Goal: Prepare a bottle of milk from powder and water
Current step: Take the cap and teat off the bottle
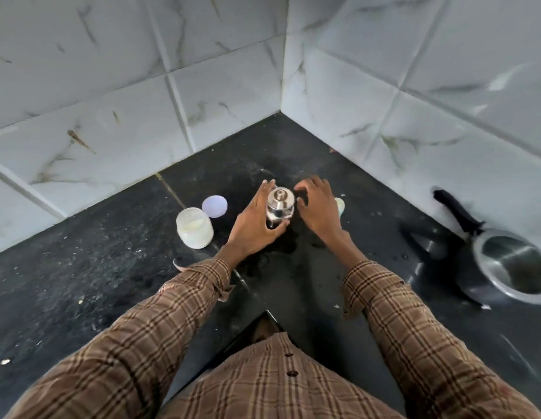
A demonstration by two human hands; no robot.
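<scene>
A shiny steel bottle (280, 207) with a narrow threaded top stands upright on the black counter (97, 267) near the corner. My left hand (255, 220) wraps around its body from the left. My right hand (319, 207) hovers just right of the bottle with fingers spread, holding nothing. A clear jar of white milk powder (194, 227) stands open to the left, its pale round lid (214, 206) lying behind it. A small pale object (340, 205) peeks out behind my right hand, mostly hidden.
A steel saucepan (511, 267) with a black handle (456, 211) sits at the right. White marble-tiled walls (142, 101) meet in a corner behind the bottle. The counter's inner corner edge lies near my body, with white specks scattered on the surface.
</scene>
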